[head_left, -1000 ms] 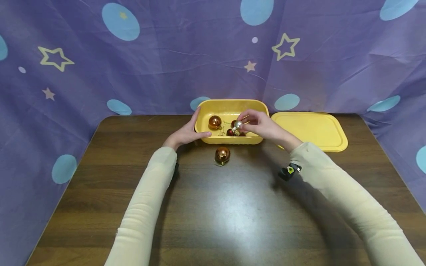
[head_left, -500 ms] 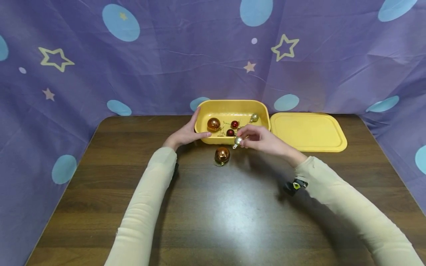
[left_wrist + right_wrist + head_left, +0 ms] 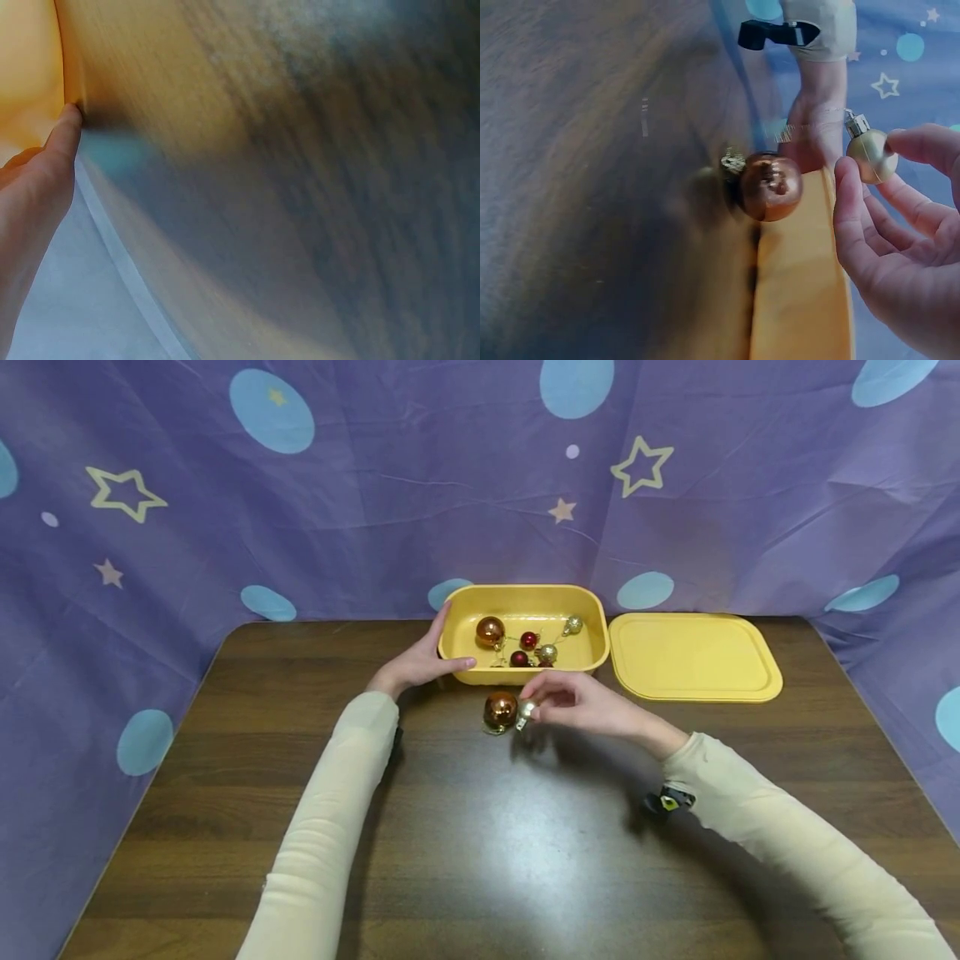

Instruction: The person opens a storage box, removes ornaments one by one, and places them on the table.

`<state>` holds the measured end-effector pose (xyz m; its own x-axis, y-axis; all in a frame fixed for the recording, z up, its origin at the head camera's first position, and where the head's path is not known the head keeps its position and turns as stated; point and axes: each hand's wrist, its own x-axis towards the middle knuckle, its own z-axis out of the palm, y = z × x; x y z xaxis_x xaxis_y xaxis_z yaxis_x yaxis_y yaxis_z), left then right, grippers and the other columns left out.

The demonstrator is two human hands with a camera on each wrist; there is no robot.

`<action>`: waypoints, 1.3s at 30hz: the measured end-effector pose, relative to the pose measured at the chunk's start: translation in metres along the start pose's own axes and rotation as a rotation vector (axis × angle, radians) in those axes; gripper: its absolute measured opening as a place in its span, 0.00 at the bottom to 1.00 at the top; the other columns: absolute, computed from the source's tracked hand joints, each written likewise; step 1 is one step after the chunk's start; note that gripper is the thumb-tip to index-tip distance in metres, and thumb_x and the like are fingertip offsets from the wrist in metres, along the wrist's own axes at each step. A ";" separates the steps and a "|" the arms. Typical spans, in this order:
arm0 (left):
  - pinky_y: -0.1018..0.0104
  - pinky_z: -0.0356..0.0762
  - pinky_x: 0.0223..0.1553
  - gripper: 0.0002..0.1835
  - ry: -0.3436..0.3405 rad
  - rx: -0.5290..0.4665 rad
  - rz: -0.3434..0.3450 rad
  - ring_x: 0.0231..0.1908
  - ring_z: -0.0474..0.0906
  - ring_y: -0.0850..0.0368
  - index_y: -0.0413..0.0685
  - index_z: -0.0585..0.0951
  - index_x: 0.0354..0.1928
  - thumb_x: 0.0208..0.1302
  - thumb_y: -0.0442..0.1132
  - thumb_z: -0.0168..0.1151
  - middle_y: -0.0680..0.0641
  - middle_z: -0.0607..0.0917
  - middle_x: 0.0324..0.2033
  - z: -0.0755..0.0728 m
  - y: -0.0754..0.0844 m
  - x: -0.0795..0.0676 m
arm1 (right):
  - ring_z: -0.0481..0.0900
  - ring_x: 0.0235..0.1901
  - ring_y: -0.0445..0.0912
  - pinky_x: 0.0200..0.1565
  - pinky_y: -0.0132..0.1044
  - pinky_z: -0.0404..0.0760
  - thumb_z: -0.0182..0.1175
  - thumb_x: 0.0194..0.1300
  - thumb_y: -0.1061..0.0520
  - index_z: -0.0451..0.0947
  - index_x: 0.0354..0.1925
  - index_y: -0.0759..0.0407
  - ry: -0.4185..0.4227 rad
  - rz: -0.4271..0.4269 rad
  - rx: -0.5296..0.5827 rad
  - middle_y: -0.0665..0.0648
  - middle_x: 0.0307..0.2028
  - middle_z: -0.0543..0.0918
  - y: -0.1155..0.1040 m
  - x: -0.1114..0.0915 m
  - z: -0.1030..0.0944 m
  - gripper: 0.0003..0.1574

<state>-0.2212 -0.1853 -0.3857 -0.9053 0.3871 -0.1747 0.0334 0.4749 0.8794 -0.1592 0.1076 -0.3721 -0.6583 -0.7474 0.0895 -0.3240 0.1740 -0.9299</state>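
My left hand [image 3: 416, 664] holds the left end of a yellow plastic container [image 3: 491, 677], with the thumb at the front rim and the fingers along the side. In front of the container, my right hand [image 3: 596, 706] pinches a small pale-gold Christmas bauble [image 3: 871, 157] between thumb and fingertips, its cap free. Close beside that bauble, on the table, lies a larger shiny copper bauble [image 3: 500, 710]. Inside the container are another copper bauble [image 3: 491, 632], small dark red baubles [image 3: 528, 640] and glittery gold baubles [image 3: 547, 653]. The front wall partly hides some of them.
A yellow lid [image 3: 697, 657] lies flat to the right of the container. Everything stands on a dark wooden table [image 3: 450, 860], and a purple curtain [image 3: 420, 493] with stars and dots hangs right behind its back edge.
My right hand has lifted the pale-gold bauble out of the container and brought it forward to the copper bauble on the table. The left hand keeps its place; the copper bauble inside has rolled slightly.
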 end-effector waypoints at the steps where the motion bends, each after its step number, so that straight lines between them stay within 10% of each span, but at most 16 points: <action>1: 0.50 0.47 0.69 0.60 -0.004 -0.002 -0.002 0.68 0.54 0.36 0.54 0.28 0.75 0.61 0.40 0.67 0.32 0.40 0.73 0.000 0.005 -0.003 | 0.80 0.42 0.52 0.50 0.41 0.79 0.59 0.60 0.71 0.75 0.50 0.71 -0.001 0.005 0.003 0.61 0.40 0.83 0.002 0.000 0.002 0.17; 7: 0.49 0.48 0.69 0.57 -0.014 0.016 -0.020 0.68 0.51 0.33 0.48 0.29 0.75 0.62 0.38 0.65 0.29 0.40 0.72 0.001 0.023 -0.014 | 0.81 0.42 0.51 0.50 0.39 0.79 0.59 0.61 0.70 0.76 0.48 0.70 -0.006 0.037 0.006 0.60 0.40 0.84 0.016 0.000 0.013 0.16; 14: 0.52 0.48 0.69 0.60 0.026 0.029 0.000 0.69 0.52 0.40 0.64 0.28 0.75 0.60 0.44 0.68 0.36 0.40 0.74 0.001 -0.014 0.006 | 0.81 0.43 0.54 0.48 0.41 0.80 0.59 0.60 0.72 0.73 0.52 0.73 0.111 0.002 0.062 0.63 0.42 0.82 0.023 -0.001 0.025 0.20; 20: 0.51 0.46 0.69 0.60 0.027 0.049 -0.020 0.70 0.48 0.39 0.66 0.28 0.75 0.61 0.46 0.67 0.38 0.38 0.74 0.001 -0.014 0.005 | 0.81 0.40 0.55 0.41 0.38 0.82 0.59 0.58 0.73 0.72 0.48 0.74 0.193 0.090 0.072 0.66 0.40 0.82 0.036 -0.006 0.026 0.18; 39: 0.50 0.46 0.69 0.60 0.023 0.074 -0.014 0.70 0.47 0.39 0.65 0.27 0.75 0.61 0.46 0.67 0.39 0.36 0.74 0.000 -0.014 0.005 | 0.82 0.37 0.50 0.36 0.37 0.81 0.63 0.60 0.67 0.81 0.47 0.65 0.225 0.116 -0.168 0.59 0.41 0.84 0.050 0.007 0.020 0.15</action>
<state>-0.2265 -0.1902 -0.3986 -0.9152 0.3624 -0.1762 0.0508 0.5375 0.8417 -0.1665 0.0984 -0.4250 -0.8253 -0.5589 0.0803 -0.3334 0.3676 -0.8682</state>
